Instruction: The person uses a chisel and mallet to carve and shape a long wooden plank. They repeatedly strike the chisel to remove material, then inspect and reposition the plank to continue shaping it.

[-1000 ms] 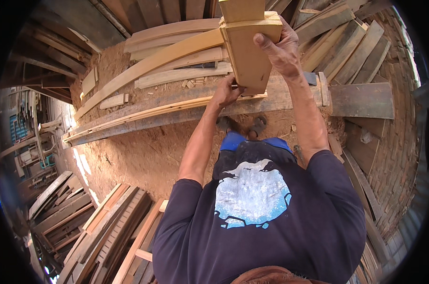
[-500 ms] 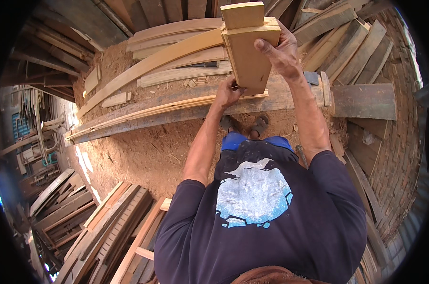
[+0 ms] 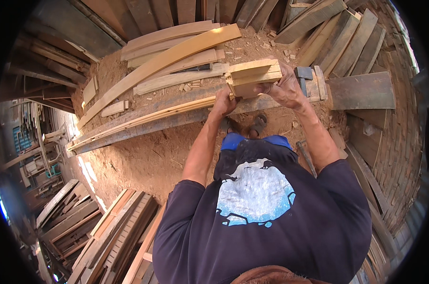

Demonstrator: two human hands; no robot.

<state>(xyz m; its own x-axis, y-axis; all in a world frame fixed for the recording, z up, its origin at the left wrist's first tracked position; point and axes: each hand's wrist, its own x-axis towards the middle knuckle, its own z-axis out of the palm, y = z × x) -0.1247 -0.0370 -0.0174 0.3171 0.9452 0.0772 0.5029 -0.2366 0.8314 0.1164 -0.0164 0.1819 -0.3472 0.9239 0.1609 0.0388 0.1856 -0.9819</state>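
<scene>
Both my hands are on a short, thick piece of pale wood (image 3: 256,75), built of boards joined together. It stands end-on to me over a long wooden beam (image 3: 183,124). My right hand (image 3: 285,89) grips its right side, thumb across the near face. At its lower left edge, my left hand (image 3: 224,102) is closed, with the fingertips partly hidden by the wood. Long thin wooden strips (image 3: 148,118) lie along the beam and reach my left hand. A hammer (image 3: 303,77) with a dark head rests on the beam beside my right hand.
A curved board (image 3: 167,71) and several planks lie on the sawdust-covered ground beyond the beam. Timber leans at the far right (image 3: 349,40). Stacked lumber (image 3: 115,236) stands at the lower left. A brick wall (image 3: 404,142) runs along the right.
The joined wood piece has come down toward the beam and tipped, so its long face looks much shorter. Both hands stay on it, the right one lower. More of the hammer shows.
</scene>
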